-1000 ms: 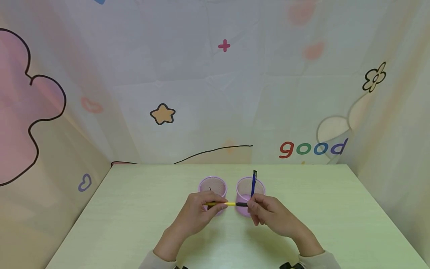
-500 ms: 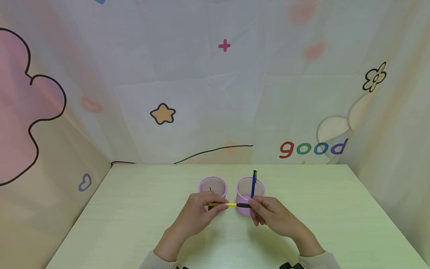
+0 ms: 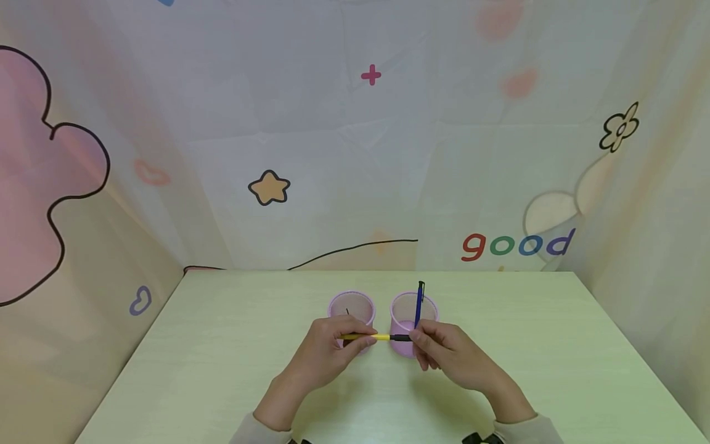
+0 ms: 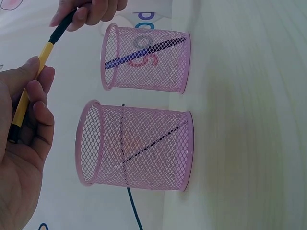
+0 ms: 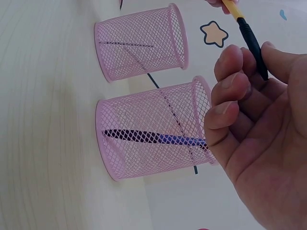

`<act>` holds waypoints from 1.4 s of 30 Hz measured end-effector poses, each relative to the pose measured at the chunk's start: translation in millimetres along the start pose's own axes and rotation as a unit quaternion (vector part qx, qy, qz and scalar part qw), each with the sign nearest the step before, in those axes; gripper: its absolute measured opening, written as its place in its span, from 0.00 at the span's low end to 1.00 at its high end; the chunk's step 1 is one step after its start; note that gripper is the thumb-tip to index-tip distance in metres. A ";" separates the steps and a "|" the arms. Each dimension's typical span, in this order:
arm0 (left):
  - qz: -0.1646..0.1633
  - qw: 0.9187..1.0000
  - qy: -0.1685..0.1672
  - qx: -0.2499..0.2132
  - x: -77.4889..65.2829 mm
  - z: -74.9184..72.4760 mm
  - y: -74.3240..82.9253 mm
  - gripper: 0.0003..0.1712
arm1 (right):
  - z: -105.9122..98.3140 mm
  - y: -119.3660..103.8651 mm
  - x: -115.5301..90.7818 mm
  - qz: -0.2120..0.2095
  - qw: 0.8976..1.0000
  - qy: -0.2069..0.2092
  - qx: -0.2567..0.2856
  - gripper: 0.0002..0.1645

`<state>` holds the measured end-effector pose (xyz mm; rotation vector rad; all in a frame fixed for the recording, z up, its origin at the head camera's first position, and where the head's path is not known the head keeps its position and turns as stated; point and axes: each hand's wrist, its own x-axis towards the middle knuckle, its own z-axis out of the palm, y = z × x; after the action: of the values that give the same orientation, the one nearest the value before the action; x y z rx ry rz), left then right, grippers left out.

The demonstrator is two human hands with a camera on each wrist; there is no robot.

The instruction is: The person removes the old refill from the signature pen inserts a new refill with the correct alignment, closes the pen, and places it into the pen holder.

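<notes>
A yellow pen (image 3: 383, 337) with a black grip section lies level between my two hands, above the table and in front of two pink mesh cups. My left hand (image 3: 327, 348) pinches its yellow barrel between thumb and fingers; the barrel's black end shows in the left wrist view. Thumb and index finger of my right hand (image 3: 446, 354) pinch the tip end of the black grip (image 5: 252, 43), and the tip itself is hidden. Behind the right hand, a blue pen (image 3: 418, 305) leans in the right cup (image 3: 396, 346). The left cup (image 4: 180, 153) holds a thin dark stick (image 4: 153, 143).
Both cups stand upright side by side on a pale wooden table (image 3: 233, 345), a small gap between them. A printed cloth curtain (image 3: 310, 123) rises behind the table's back edge and along both sides.
</notes>
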<state>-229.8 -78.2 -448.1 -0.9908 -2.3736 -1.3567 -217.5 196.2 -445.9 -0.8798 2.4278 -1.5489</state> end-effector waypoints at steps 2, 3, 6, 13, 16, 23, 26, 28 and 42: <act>-0.002 1.000 0.000 -0.001 -0.3 -0.2 0.0 0.06 | 0.0 0.5 -0.2 -0.001 1.000 0.001 0.000 0.18; -0.003 1.000 0.001 -0.002 -0.4 -0.4 0.1 0.06 | 0.1 0.7 -0.2 -0.002 1.000 0.002 -0.001 0.17; -0.008 1.000 0.001 -0.005 -0.5 -0.9 0.6 0.05 | 0.1 1.3 -0.2 -0.005 1.000 0.005 -0.003 0.17; -0.018 1.000 -0.004 -0.009 -0.4 -1.1 1.2 0.05 | 0.0 1.7 0.3 -0.018 1.000 0.010 0.000 0.15; -0.019 1.000 -0.005 -0.011 -0.5 -1.0 1.3 0.05 | -0.1 1.9 0.0 -0.021 1.000 0.010 0.000 0.15; -0.012 1.000 -0.004 -0.014 -0.5 -0.7 0.6 0.05 | 0.0 3.1 -0.2 -0.020 1.000 0.009 0.000 0.16; -0.015 1.000 -0.005 -0.015 -0.3 -0.6 0.6 0.05 | 0.0 3.4 -0.1 -0.020 1.000 0.009 0.000 0.16; -0.018 1.000 -0.006 -0.014 -0.4 -0.8 0.7 0.05 | 0.0 3.2 0.0 -0.019 1.000 0.008 0.000 0.16; 0.012 1.000 -0.020 0.003 -0.3 -1.5 -2.6 0.07 | 1.4 1.7 -0.8 -0.006 1.000 0.006 -0.005 0.16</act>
<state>-231.5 -80.5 -449.1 -1.0505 -2.3845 -1.3336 -216.9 196.0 -448.1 -0.8917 2.4457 -1.5520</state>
